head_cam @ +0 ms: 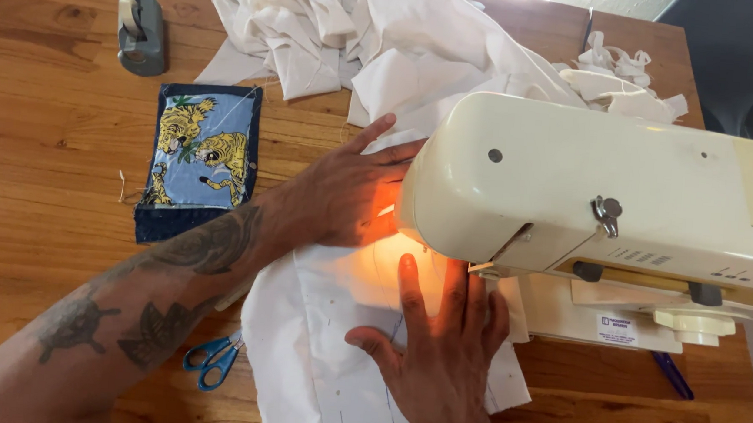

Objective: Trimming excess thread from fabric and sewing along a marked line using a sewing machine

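A cream sewing machine [622,192] stands on the wooden table, its lamp lighting the cloth under its head. A white piece of cloth [316,338] lies flat beneath it. My left hand [343,192] rests palm down on the cloth just left of the machine's head, fingers spread toward the needle area. On the near side of the needle, my right hand [442,346] presses flat on the same cloth with its fingers pointing at the machine. The needle itself is hidden behind the machine's head.
A heap of white cloth [378,37] lies at the back. A dark blue patch with yellow tigers [199,157] sits to the left. A grey tape dispenser [141,33] is far left, blue-handled scissors [211,360] under my left forearm, a blue pen [671,375] by the machine's base.
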